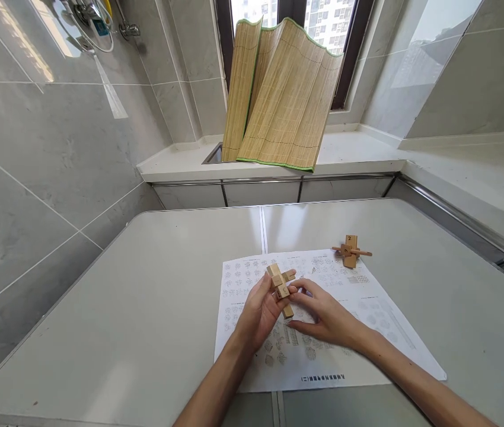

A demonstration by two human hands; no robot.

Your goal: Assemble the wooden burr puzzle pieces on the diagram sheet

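Note:
Over the printed sheet (336, 356), my left hand (258, 311) is closed around a wooden interlocking puzzle (280, 284) made of pale notched bars. One bar points down toward me and another sticks out to the upper right. At the puzzle's right side is my right hand (323, 311), its fingertips against the wood and its thumb held apart below. Whether those fingers grip a bar or only touch it, I cannot tell. A second, darker wooden puzzle (350, 251), with a "2" on its top bar, rests on the sheet's far right edge.
The sheet, covered in small diagrams, lies on a pale folding table (101, 332) with a seam. Behind it, a bamboo mat (287, 95) leans on the white window ledge (359, 151). Metal rails (261, 179) run below the ledge. A tiled wall (47, 172) stands left.

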